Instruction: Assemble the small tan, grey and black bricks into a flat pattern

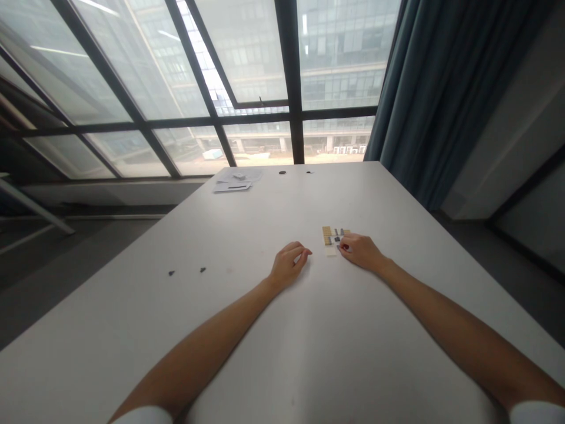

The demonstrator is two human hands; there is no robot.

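My left hand (289, 263) rests on the white table (247, 341) with its fingers curled together, and nothing shows in them. Off its fingertips, to the right, lies a small group of flat pieces: tan-yellow pieces (326, 231), a pale square piece (331, 251) and small dark grey pieces (337, 239). My right hand (361, 251) reaches in from the right over the edge of this group. Its thumb and fingers are pinched together at the group's lower right. Whatever is between those fingertips is too small to make out, and the hand hides part of the group.
Two small dark objects, one (171, 273) and another (202, 270), lie on the table at left. Papers (233, 184) with a dark pen-like strip lie at the far left corner. A round black disc (282, 172) sits near the far edge. A blue curtain (424, 106) hangs at right.
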